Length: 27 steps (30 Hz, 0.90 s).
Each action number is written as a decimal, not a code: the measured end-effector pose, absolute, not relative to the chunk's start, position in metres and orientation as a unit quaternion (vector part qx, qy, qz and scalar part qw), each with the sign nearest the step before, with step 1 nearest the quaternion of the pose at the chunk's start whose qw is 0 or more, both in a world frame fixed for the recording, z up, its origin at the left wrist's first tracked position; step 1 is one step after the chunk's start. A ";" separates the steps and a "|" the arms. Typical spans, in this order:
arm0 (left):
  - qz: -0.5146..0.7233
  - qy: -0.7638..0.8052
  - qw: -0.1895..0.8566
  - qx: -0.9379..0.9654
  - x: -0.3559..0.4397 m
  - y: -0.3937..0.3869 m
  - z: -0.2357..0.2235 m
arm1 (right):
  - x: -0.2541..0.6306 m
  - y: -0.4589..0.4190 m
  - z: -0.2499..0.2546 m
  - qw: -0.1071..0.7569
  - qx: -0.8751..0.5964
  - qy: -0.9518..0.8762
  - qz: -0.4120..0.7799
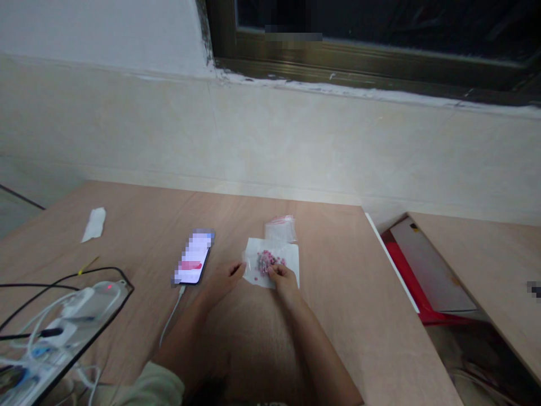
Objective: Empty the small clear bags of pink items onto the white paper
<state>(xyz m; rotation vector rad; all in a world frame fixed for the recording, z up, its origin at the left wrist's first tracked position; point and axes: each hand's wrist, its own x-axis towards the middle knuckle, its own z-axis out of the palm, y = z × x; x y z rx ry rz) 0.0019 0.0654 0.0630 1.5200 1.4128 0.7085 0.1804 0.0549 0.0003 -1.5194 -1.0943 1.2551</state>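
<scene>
Small pink beads [267,261] are heaped on a white paper sheet [291,260], apparently inside clear plastic [252,265], near the middle of a pale wooden table [338,254]. The heap is reached by both hands. The left hand [223,283] is curled at the sheet's left side, with its fingertips against the plastic's edge, and the right hand [282,277] is bent over the heap's near side. Whether either grip is closed on anything cannot be told. A clear zip bag [280,229] is laid at the sheet's far edge, and a smartphone [192,258] with a white cable [171,318] is placed left of the hands.
</scene>
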 end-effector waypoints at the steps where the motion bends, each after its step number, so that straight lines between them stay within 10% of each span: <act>1: 0.288 0.573 0.451 0.621 0.003 0.066 0.064 | 0.181 0.055 0.001 0.430 -0.609 -0.439 0.501; 27: 0.280 0.562 0.365 0.688 0.015 0.067 0.081 | 0.180 0.053 0.006 0.439 -0.615 -0.424 0.499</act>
